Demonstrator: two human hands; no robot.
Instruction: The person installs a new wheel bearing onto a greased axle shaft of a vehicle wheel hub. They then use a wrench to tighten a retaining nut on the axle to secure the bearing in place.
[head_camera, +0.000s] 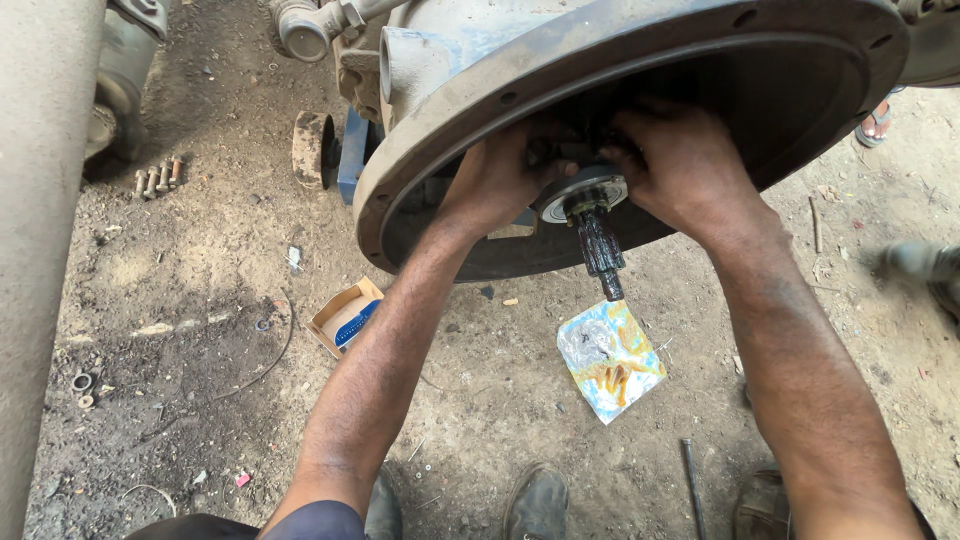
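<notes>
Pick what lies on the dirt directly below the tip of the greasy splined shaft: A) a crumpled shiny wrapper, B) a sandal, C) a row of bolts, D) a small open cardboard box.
A: the crumpled shiny wrapper lies on the ground just under the tip of the splined shaft, while the open cardboard box sits further left.

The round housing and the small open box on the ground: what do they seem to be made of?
The round housing looks like cast metal, dull grey with rust-brown grime and bolt holes along its rim. The small open box seems to be cardboard, tan and matte, with folded flaps.
</notes>
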